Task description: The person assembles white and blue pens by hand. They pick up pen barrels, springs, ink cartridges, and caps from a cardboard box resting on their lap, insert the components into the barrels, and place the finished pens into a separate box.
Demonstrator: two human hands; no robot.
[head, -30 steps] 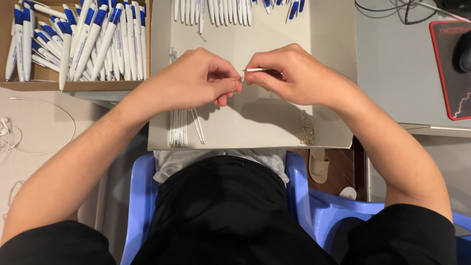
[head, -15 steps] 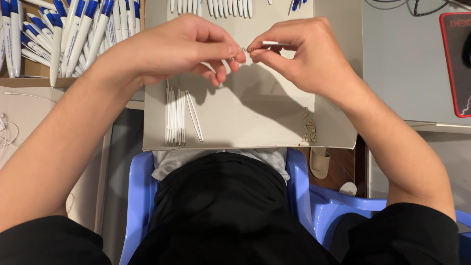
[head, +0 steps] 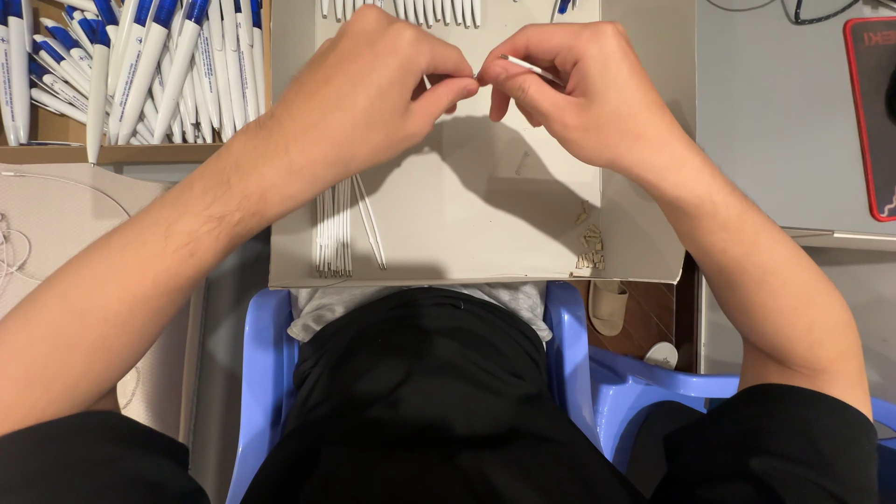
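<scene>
My right hand (head: 583,89) pinches a thin white pen refill (head: 530,66) between thumb and fingers. My left hand (head: 369,89) meets it at the refill's tip, thumb and forefinger closed on something tiny that I cannot make out. Both hands hover over a pale cardboard tray (head: 485,233) on my lap. On the tray's left lies a bundle of thin white refills (head: 341,233). A small heap of metal springs (head: 591,250) sits near its lower right.
A box of white-and-blue pens (head: 131,65) stands at the upper left. More pens (head: 411,11) line the tray's far edge. A grey desk (head: 775,121) with a red-edged black pad (head: 877,112) lies to the right. I sit on a blue plastic chair (head: 597,392).
Both hands have stayed joined at the refill's tip and now sit higher in view. The view has shifted slightly; the tray's contents are unmoved.
</scene>
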